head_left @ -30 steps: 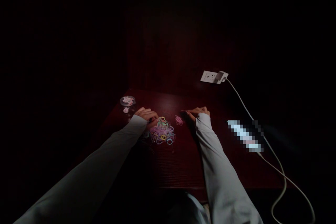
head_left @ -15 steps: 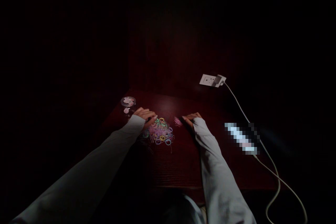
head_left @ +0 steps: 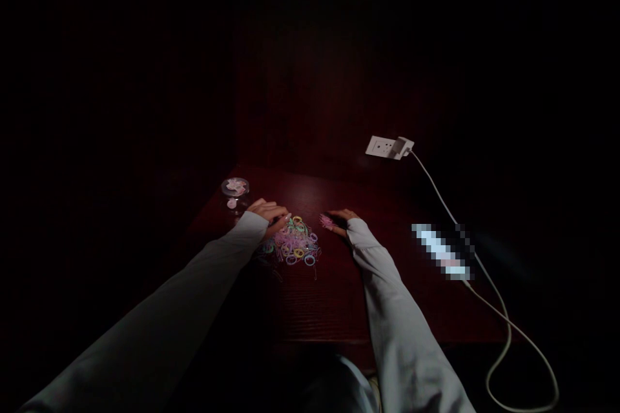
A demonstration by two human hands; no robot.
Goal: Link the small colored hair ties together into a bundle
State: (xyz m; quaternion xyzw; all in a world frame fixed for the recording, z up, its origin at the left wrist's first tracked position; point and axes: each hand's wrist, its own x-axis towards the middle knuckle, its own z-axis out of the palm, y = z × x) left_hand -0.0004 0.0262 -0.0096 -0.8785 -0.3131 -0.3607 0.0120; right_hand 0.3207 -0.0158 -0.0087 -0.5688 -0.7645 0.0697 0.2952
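Observation:
A loose heap of small hair elastics (head_left: 296, 246), in pink, yellow, green, blue and purple, lies on the dark red table. At the upper left edge of this heap rests my left hand (head_left: 269, 214), fingers curled and thumb near the index finger. Whether anything is between them is too dark to make out. To the right of the heap, a small separate bunch of thin pink elastics (head_left: 325, 221) sits between the thumb and fingers of my right hand (head_left: 343, 220), which close on it from both sides.
A clear jar (head_left: 235, 196) with a patterned lid stands behind my left hand. A white charger (head_left: 402, 147) is plugged into the wall socket (head_left: 379, 146), and its cable (head_left: 436, 190) hangs down past a blurred bright phone-like object (head_left: 440, 251) on the table's (head_left: 320, 316) right.
My right hand has moved slightly left, its fingers and thumb now around the small pink bunch it was only beside. My left hand has stayed at the heap. The view has shifted a little.

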